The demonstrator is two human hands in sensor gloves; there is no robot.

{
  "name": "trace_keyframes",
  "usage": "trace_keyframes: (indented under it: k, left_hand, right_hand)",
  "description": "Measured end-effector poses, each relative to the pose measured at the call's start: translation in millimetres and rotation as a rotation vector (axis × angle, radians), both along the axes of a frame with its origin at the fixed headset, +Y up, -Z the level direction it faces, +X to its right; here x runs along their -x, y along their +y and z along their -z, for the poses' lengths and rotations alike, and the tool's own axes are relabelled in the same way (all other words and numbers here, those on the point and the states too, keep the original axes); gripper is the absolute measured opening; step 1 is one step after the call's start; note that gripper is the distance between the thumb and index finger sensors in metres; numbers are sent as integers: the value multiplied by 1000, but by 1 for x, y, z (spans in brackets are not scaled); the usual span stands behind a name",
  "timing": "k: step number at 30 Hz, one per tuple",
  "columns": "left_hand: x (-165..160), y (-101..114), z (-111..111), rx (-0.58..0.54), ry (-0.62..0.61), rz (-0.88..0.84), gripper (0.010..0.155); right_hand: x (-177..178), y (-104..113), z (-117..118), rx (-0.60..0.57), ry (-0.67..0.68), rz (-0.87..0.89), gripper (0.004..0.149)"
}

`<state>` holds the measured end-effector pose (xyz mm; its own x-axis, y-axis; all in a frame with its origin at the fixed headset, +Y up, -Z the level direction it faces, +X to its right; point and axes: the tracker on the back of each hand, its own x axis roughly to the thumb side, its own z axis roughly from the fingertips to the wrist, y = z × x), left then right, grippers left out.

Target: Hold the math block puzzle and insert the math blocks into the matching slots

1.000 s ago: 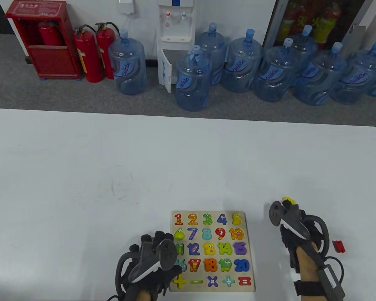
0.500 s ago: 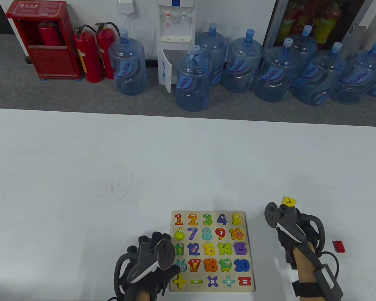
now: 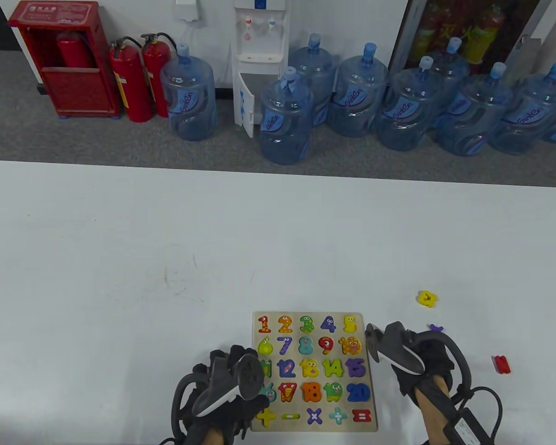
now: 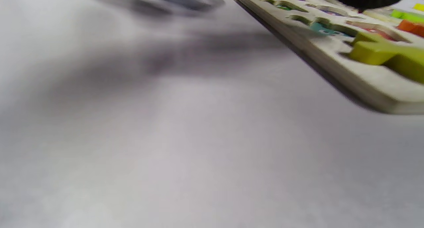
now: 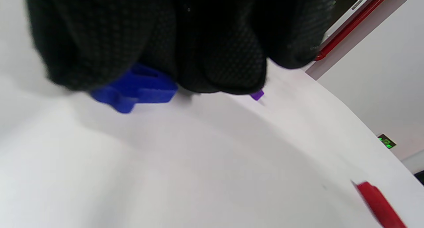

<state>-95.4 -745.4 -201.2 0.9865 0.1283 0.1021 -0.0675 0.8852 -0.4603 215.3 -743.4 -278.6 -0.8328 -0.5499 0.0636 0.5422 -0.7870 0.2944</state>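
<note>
At the bottom centre of the table view, your left hand (image 3: 222,389) rests on the left edge of the math block puzzle (image 3: 313,371); its tracker hides the fingers, so how they lie cannot be told. The board lies flat on the white table (image 3: 120,259), its slots filled with coloured numbers and signs. Just right of the board, your right hand (image 3: 412,361) is curled over a blue block (image 5: 135,92), which only the right wrist view shows, pressed under the gloved fingers (image 5: 212,55). A purple block (image 3: 435,328) peeks out beyond that hand. A yellow block (image 3: 427,298) lies farther up, and a red block (image 3: 501,364) at far right. Water bottles (image 3: 285,116) line the floor behind.
</note>
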Motion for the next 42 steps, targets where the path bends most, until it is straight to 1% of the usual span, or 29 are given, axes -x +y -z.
trace_keyframes:
  k: [2, 5, 6, 10, 13, 15, 17, 18, 19, 21, 22, 23, 25, 26, 27, 28, 30, 32, 39, 42]
  left_hand:
    - [-1, 1, -1, -1, -10, -17, 86]
    - [-3, -1, -2, 9, -22, -27, 86]
    - [-3, -1, -3, 16, -27, -23, 86]
    - [-4, -2, -2, 22, -30, -37, 86]
    - [-4, -2, -2, 25, -35, -38, 86]
    - [-4, -1, -2, 24, -35, -48, 86]
    - [-4, -1, -2, 19, -33, -59, 86]
    - [-3, -1, -2, 20, -33, -59, 86]
    - [-3, -1, -2, 20, -34, -58, 86]
    - [-3, -1, -2, 18, -34, -59, 86]
    - [-3, -2, -2, 19, -34, -62, 86]
    - [-3, -2, -2, 19, -34, -63, 86]
    - [-3, -2, -2, 17, -33, -61, 86]
    - [-3, -2, -2, 18, -34, -62, 86]
    - [-3, -2, -2, 18, -34, -64, 86]
    - [-3, -2, -2, 19, -33, -67, 86]
    - [-3, -2, -2, 19, -34, -68, 86]
    - [-3, -2, -2, 20, -34, -66, 86]
    - [-2, -2, -2, 24, -32, -64, 86]
    - [-2, -3, -2, 27, -32, -64, 86]
  right_hand:
    - [2, 0, -5, 17, -38, -13, 54]
    - [3, 0, -10, 10, -79, 1, 53]
    - [2, -1, -11, -6, -82, 25, 52]
    - [-6, -4, -14, -132, -84, 101, 49]
    - [-11, -6, -14, -182, -86, 140, 49]
    - [-16, -3, -15, -196, -90, 168, 48]
    - [-23, 4, -17, -182, -102, 284, 47]
    - [-26, 8, -19, -209, -96, 324, 47]
    - [-28, 12, -22, -263, -90, 336, 46]
    - [-28, 15, -25, -311, -73, 307, 47]
    - [-26, 13, -26, -312, -57, 300, 49]
    - [-24, 11, -26, -288, -44, 300, 54]
    - [-19, 4, -25, -173, -21, 323, 66]
    - [-15, 0, -25, -105, -12, 338, 69]
    - [-13, -3, -24, -70, -8, 336, 70]
    - [-9, -6, -23, -43, -3, 318, 67]
    - [-5, -6, -24, -140, 0, 273, 59]
    - [-2, -8, -24, -176, 23, 254, 57]
    - [-2, -10, -25, -219, 29, 286, 57]
    - [-2, -8, -23, -199, 29, 285, 55]
